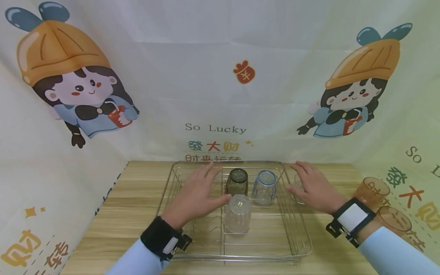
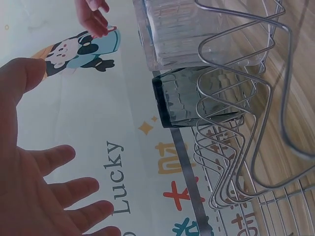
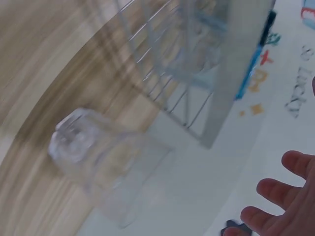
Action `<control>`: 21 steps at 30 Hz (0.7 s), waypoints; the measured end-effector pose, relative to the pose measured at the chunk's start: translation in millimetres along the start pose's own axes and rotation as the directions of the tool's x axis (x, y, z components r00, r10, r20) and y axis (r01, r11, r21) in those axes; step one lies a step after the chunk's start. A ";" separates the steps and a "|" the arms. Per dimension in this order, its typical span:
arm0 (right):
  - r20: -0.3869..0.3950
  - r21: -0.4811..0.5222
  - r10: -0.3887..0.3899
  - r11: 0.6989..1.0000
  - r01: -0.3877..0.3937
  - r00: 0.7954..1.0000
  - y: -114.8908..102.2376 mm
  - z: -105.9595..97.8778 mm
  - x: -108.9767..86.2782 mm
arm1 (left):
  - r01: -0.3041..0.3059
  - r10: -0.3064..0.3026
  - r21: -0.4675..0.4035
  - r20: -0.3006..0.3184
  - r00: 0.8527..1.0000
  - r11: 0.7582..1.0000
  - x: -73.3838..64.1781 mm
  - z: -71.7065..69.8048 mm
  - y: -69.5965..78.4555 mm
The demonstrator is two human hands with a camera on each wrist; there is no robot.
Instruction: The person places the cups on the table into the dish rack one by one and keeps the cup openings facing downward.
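My left hand [image 1: 194, 196] is over the left half of the wire dish rack [image 1: 223, 256], fingers spread and nothing held. Its thumb tip overlaps the front clear tumbler [image 1: 238, 217] in the head view. Behind that tumbler are a dark grey-green glass [image 1: 237, 182] and a clear glass with a blue rim [image 1: 264, 188], all upside down in the rack. To the right of the rack, my right hand [image 1: 314, 189] is held out with fingers extended. It partly hides another clear glass [image 1: 297, 194]; the right wrist view shows that glass [image 3: 113, 167] standing upright on the wood, apart from the fingers [image 3: 278, 194].
Two amber glasses [image 1: 372, 189] stand right of the rack, beyond my right wrist. The rack has wavy wire dividers [image 2: 231, 162] on its left side. A printed cloth [image 1: 220, 95] hangs behind the wooden tabletop [image 1: 113, 229] and along both sides.
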State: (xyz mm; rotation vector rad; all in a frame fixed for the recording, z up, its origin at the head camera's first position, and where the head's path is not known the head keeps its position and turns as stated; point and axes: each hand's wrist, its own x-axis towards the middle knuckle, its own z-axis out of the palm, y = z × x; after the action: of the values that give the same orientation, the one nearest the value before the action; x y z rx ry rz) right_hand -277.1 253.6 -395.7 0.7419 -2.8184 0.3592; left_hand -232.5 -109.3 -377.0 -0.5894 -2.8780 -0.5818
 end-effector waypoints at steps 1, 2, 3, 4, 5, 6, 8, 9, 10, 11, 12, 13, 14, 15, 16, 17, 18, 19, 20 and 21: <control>0.008 0.004 0.013 1.000 -0.013 1.000 3.8 0.9 0.1 | 0.000 0.000 -0.003 0.004 1.000 1.000 -0.4 0.5 -0.1; 0.014 0.006 0.025 1.000 -0.025 1.000 7.6 2.0 0.2 | -0.001 0.001 -0.002 0.006 1.000 1.000 -0.6 1.0 -0.2; 0.018 0.009 0.036 0.999 -0.036 0.999 11.3 2.9 0.2 | -0.002 0.002 -0.001 0.007 1.000 1.000 -1.0 1.3 0.0; 0.022 0.009 0.047 0.999 -0.047 0.999 15.1 3.9 0.2 | 0.000 0.000 0.001 0.011 1.000 1.000 -1.2 1.5 0.0; 0.025 0.009 0.055 0.998 -0.055 0.998 18.9 4.9 0.3 | -0.002 0.002 0.002 0.013 1.000 1.000 -1.3 1.8 0.2; 0.028 0.010 0.061 0.998 -0.062 0.998 22.6 5.9 0.2 | -0.002 0.002 0.004 0.013 1.000 1.000 -1.4 2.2 0.3; 0.032 0.005 0.073 0.997 -0.073 0.997 29.4 7.9 0.2 | 0.001 -0.001 0.012 0.016 1.000 1.000 -1.4 3.4 0.5; 0.033 0.002 0.077 0.997 -0.077 0.996 32.5 9.2 0.2 | 0.001 -0.001 0.013 0.019 1.000 1.000 -1.6 3.8 1.0; 0.034 0.000 0.082 0.997 -0.082 0.996 35.5 10.7 0.2 | 0.003 -0.004 0.013 0.024 1.000 1.000 -1.8 4.3 1.2; 0.036 -0.005 0.085 0.996 -0.085 0.996 38.5 12.6 0.4 | 0.006 -0.006 0.010 0.028 1.000 1.000 -2.0 4.5 1.7; 0.039 -0.010 0.090 0.996 -0.089 0.995 41.1 14.3 0.6 | 0.010 -0.010 0.008 0.034 0.999 1.000 -2.3 4.6 2.2; 0.041 -0.017 0.095 0.995 -0.094 0.995 43.8 16.6 0.9 | 0.012 -0.013 0.006 0.039 0.999 1.000 -2.6 4.9 2.4; 0.043 -0.019 0.100 0.995 -0.099 0.994 45.9 18.9 1.5 | 0.013 -0.013 0.001 0.041 0.999 1.000 -3.0 4.8 2.8; 0.048 -0.021 0.108 0.994 -0.107 0.993 47.8 21.4 2.0 | 0.016 -0.016 -0.002 0.041 0.999 1.000 -3.3 4.8 2.8; 0.055 -0.019 0.118 0.993 -0.117 0.992 49.4 23.5 2.7 | 0.020 -0.020 -0.006 0.043 0.999 1.000 -3.4 4.5 2.7; 0.061 -0.015 0.128 0.992 -0.127 0.990 50.7 25.6 3.4 | 0.022 -0.022 -0.008 0.045 0.999 1.000 -3.5 4.1 2.5; 0.064 -0.011 0.137 0.991 -0.137 0.988 51.8 27.4 4.5 | 0.022 -0.022 -0.004 0.045 0.999 1.000 -3.6 4.0 2.1; 0.067 -0.006 0.145 0.989 -0.145 0.987 52.6 29.1 5.8 | 0.020 -0.020 -0.002 0.043 0.999 1.000 -3.4 3.7 1.8; 0.070 -0.002 0.152 0.988 -0.153 0.986 52.7 30.2 7.3 | 0.019 -0.019 0.002 0.043 0.999 1.000 -3.3 3.2 1.5; 0.071 0.000 0.159 0.987 -0.159 0.985 52.7 31.3 8.8 | 0.016 -0.016 0.006 0.041 0.999 1.000 -3.0 2.7 1.1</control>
State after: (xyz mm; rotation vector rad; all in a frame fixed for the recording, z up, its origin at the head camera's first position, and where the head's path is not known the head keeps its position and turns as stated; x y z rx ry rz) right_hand -315.4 285.2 -432.6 0.5416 -2.9532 0.3741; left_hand -229.5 -108.3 -379.8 -0.5846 -2.9240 -0.5699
